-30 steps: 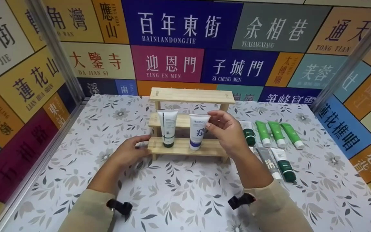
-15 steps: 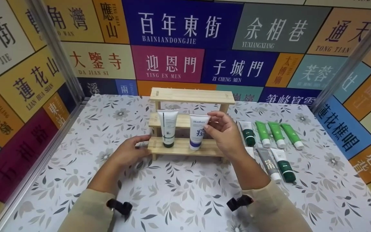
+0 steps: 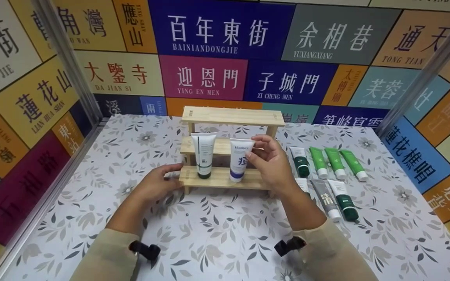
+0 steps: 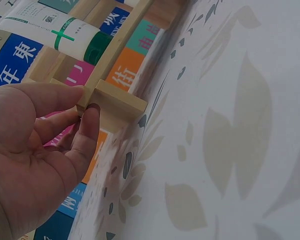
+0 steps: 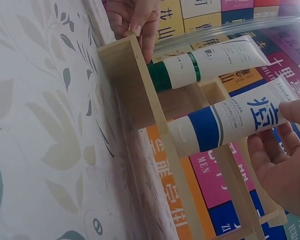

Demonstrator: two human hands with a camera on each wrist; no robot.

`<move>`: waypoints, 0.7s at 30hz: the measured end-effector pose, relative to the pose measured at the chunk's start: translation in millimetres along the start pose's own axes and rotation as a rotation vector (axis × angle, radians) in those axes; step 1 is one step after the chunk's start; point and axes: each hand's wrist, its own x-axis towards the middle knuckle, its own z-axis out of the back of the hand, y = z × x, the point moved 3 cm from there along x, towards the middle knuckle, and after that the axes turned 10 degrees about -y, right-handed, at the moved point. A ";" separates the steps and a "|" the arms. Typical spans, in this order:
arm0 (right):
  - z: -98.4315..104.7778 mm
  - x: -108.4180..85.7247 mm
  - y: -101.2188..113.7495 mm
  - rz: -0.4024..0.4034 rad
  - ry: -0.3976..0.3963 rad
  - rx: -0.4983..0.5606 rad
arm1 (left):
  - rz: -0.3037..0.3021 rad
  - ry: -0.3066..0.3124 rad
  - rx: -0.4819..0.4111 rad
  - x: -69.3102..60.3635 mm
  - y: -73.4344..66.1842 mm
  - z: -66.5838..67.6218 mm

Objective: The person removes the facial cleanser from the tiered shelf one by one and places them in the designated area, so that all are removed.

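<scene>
A three-tier wooden shelf (image 3: pixel 233 115) stands on the patterned tablecloth. My left hand (image 3: pixel 158 185) pinches its lower left end, with thumb and fingers around the wood in the left wrist view. Two squeeze tubes stand cap-down on the lowest step: a white tube with a dark green cap (image 3: pixel 204 156) on the left, and a white tube with a blue band (image 3: pixel 237 156) on the right. My right hand (image 3: pixel 274 166) holds the blue-banded tube near its upper right edge, thumb on its front. In the right wrist view that tube's white cap (image 5: pixel 182 137) meets the step.
Right of the shelf, several tubes lie in two rows: green tubes (image 3: pixel 334 162), white-and-green tubes (image 3: pixel 300 162) and a grey tube (image 3: pixel 326 201). One more tube (image 3: pixel 302 184) is partly behind my right wrist. A wall with coloured signs (image 3: pixel 217 78) rises behind the table.
My right hand has shifted slightly left and turned, its thumb moving further over the blue-banded tube's front. More of the lying tubes shows. The left hand and shelf look almost unmoved.
</scene>
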 end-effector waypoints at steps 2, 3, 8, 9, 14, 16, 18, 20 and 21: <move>-0.7 -0.7 0.1 0.005 -0.007 -0.002 | 0.006 -0.003 0.011 -0.2 -0.4 0.6; -1.0 -1.0 0.2 0.009 -0.010 -0.006 | 0.006 -0.003 0.016 -0.3 -0.7 0.9; -0.7 -2.6 3.8 0.026 -0.026 -0.043 | 0.014 0.006 0.018 -1.3 -1.5 0.9; 0.0 -2.9 5.6 0.030 -0.029 -0.046 | 0.015 0.007 0.017 -1.5 -1.6 0.9; 6.6 -4.2 16.7 0.060 -0.033 -0.011 | 0.027 0.009 0.015 -2.3 -1.8 1.8; 11.6 -5.0 19.6 0.068 -0.032 -0.009 | 0.027 0.006 0.020 -2.3 -2.0 1.9; 18.3 -6.2 20.7 0.069 -0.031 -0.019 | 0.027 0.003 0.021 -2.2 -1.9 1.9; 27.5 -7.5 20.5 0.064 -0.037 -0.033 | 0.018 0.007 0.016 -2.0 -1.7 1.1; 32.8 -8.0 20.5 0.062 -0.044 -0.044 | 0.014 0.008 0.012 -1.8 -1.6 0.8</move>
